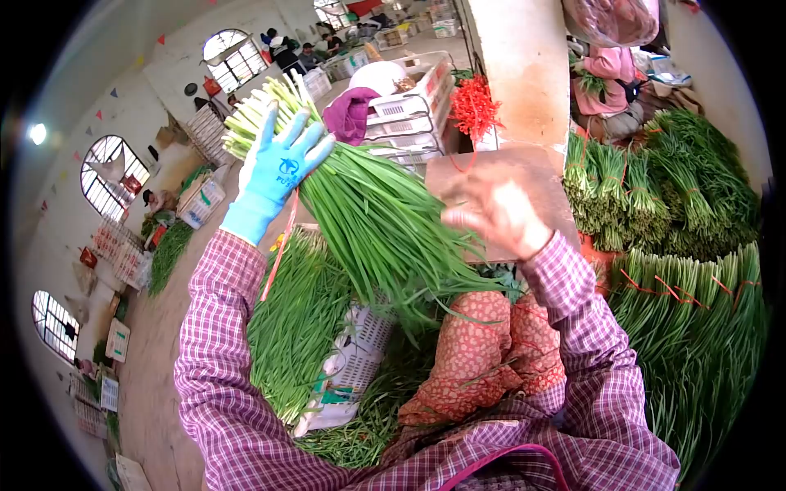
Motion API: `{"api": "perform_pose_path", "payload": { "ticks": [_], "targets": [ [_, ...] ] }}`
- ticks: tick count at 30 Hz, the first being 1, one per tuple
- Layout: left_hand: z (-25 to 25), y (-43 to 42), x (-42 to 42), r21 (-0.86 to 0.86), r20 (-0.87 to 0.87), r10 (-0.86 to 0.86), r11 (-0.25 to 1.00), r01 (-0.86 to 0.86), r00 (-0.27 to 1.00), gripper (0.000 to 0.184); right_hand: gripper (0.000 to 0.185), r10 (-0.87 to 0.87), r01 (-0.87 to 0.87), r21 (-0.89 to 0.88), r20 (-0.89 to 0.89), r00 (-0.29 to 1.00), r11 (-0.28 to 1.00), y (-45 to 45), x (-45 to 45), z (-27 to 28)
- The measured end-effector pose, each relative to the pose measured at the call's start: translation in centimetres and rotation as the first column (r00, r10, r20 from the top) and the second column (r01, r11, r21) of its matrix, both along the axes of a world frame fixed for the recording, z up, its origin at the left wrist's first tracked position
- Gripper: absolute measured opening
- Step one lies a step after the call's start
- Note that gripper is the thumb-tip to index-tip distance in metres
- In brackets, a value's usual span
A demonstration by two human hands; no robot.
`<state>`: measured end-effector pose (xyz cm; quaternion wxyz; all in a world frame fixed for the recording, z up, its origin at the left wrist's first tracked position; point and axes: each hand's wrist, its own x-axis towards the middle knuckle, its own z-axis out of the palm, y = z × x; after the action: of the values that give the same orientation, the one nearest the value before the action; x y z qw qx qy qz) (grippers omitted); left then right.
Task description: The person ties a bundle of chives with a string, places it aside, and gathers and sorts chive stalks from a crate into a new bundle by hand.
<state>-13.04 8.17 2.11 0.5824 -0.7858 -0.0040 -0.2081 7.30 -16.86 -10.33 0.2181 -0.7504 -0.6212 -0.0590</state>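
My left hand, in a blue glove, is on a large bundle of garlic chives, its fingers reaching over the pale stalk ends. The bundle slants across in front of me, green leaf tips down to the right. A thin pinkish-red tie dangles below the glove. Just right of the leaves, my bare right hand is above a brown board. Motion blurs its fingers, so their grip cannot be made out.
Loose chives lie over a white plastic crate at my left knee. Tied chive bundles stand to my right. Red ties hang beside the pillar. Stacked crates stand ahead; a person in pink sits behind the pillar.
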Motion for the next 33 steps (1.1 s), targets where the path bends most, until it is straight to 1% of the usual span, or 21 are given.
{"api": "perform_pose_path", "payload": {
  "ticks": [1,2,3,5,7,8,9,12,15,17,18,19,20,21,22,24,25,27,29,30,33],
  "targets": [
    [0.1,-0.1,-0.1,0.022,-0.025,-0.004,1.000,0.005,1.000,0.048,0.071,0.102,-0.079,0.246,-0.082,0.991,0.966,0.5,-0.3,1.8],
    [0.0,-0.1,-0.1,0.054,-0.038,-0.013,0.998,0.015,0.999,0.049,0.073,0.218,-0.127,0.485,-0.136,0.966,0.865,1.4,-0.5,3.1],
    [0.0,-0.5,-0.1,0.071,-0.051,-0.020,0.997,0.024,0.998,0.048,0.091,0.166,-0.129,0.540,-0.020,0.986,0.832,3.8,-0.9,3.2],
    [-0.3,-1.0,-0.1,0.074,-0.069,-0.065,0.995,0.070,0.995,0.047,0.112,0.183,-0.182,0.511,0.049,0.982,0.840,8.7,-0.9,2.4],
    [-0.3,-1.7,-0.4,0.070,-0.072,-0.089,0.993,0.094,0.993,0.047,0.124,0.341,-0.282,0.423,-0.070,0.938,0.861,12.5,-1.2,1.2],
    [-0.6,-2.0,-0.5,0.073,-0.064,-0.107,0.991,0.111,0.992,0.048,0.123,0.454,-0.335,0.405,-0.244,0.857,0.851,13.3,-2.2,0.4],
    [-0.7,-2.3,-0.8,0.075,-0.062,-0.125,0.989,0.130,0.990,0.049,0.120,0.552,-0.380,0.406,-0.522,0.650,0.831,11.7,-3.9,1.0],
    [-0.3,-3.7,-2.4,0.009,0.012,-0.153,0.988,0.153,0.988,0.049,0.114,0.561,-0.228,0.558,-0.550,0.619,0.798,11.5,-6.2,-0.2],
    [0.7,-3.7,-5.6,-0.002,0.160,-0.106,0.994,0.108,0.981,0.070,0.109,0.544,-0.126,0.618,-0.553,0.631,0.776,10.7,-8.1,-1.2],
    [0.9,-5.7,-8.2,-0.292,0.454,-0.031,0.939,0.181,0.891,0.094,0.108,0.533,-0.089,0.625,-0.573,0.622,0.775,9.9,-8.9,-0.8],
    [-1.0,-3.7,-9.2,-0.414,0.669,-0.243,0.663,0.624,0.702,0.103,0.106,0.528,-0.054,0.637,-0.585,0.616,0.769,10.0,-9.4,-0.7],
    [-2.5,-3.0,-9.5,-0.415,0.669,-0.232,0.672,0.613,0.706,0.103,0.106,0.537,-0.065,0.637,-0.586,0.608,0.768,10.3,-10.0,-0.7],
    [-3.9,-2.9,-9.7,-0.632,0.748,-0.027,0.279,0.723,0.663,0.099,0.104,0.523,-0.055,0.683,-0.503,0.687,0.729,10.7,-10.5,-0.6],
    [-4.9,-3.3,-9.7,-0.627,0.731,0.199,-0.181,0.758,0.653,0.095,0.102,0.502,-0.057,0.726,-0.415,0.759,0.685,11.1,-11.1,-0.6],
    [-4.8,-5.4,-8.6,-0.535,0.723,0.261,-0.374,0.757,0.640,0.085,0.099,0.505,-0.073,0.755,-0.359,0.785,0.651,11.1,-12.0,-0.3],
    [-6.3,-4.8,-8.4,-0.322,0.695,0.349,-0.631,0.706,0.629,0.070,0.097,0.513,-0.121,0.746,-0.322,0.796,0.655,11.1,-13.6,0.3],
    [-7.6,-3.3,-8.6,-0.227,0.685,0.373,-0.707,0.670,0.626,0.063,0.096,0.503,-0.147,0.739,-0.285,0.816,0.657,11.2,-14.3,0.5],
    [-8.8,-2.4,-9.1,-0.245,0.698,0.367,-0.685,0.687,0.615,0.055,0.094,0.517,-0.146,0.738,-0.303,0.800,0.659,11.1,-14.9,-0.2],
    [-8.1,-4.2,-9.1,-0.152,0.710,0.382,-0.737,0.658,0.591,0.051,0.093,0.465,-0.229,0.581,-0.297,0.834,0.781,9.9,-14.7,-0.1],
    [-8.0,-5.8,-8.5,-0.127,0.757,0.387,-0.703,0.700,0.526,0.048,0.087,0.443,-0.231,0.578,-0.257,0.859,0.783,8.9,-14.2,0.4],
    [-8.8,-5.1,-9.1,-0.176,0.742,0.373,-0.693,0.699,0.557,0.047,0.046,0.487,-0.158,0.766,-0.222,0.845,0.624,9.2,-14.2,0.4]
  ]
}}
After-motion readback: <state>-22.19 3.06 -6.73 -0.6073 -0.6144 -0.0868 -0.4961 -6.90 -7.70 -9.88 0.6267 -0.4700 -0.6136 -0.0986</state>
